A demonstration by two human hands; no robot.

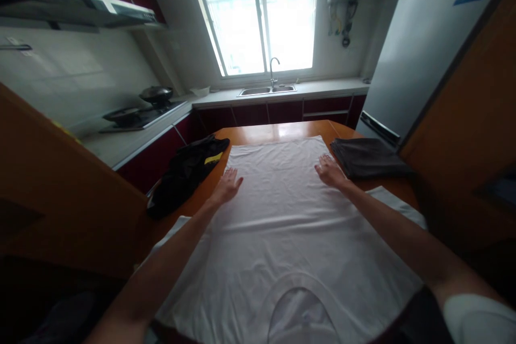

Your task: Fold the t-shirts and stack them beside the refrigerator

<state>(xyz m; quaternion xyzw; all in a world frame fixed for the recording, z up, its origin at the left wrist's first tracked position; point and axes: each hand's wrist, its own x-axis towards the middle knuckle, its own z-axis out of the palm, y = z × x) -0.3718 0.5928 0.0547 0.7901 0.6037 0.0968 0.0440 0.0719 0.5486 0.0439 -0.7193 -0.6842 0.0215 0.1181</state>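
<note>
A T-shirt (274, 209) lies along the middle of the counter (278, 131), its neck opening at the near end and its hem toward the far edge. The left hand (228, 186) rests on its left side, the right hand (331, 171) on its right. A garment (183, 174) lies left of the shirt, a cloth (367, 157) right. Behind the counter, a sink (270, 91) sits in a worktop (330, 86) beneath a window (229, 11); a hob (155, 115) is at left, a refrigerator (407, 54) at right.
</note>
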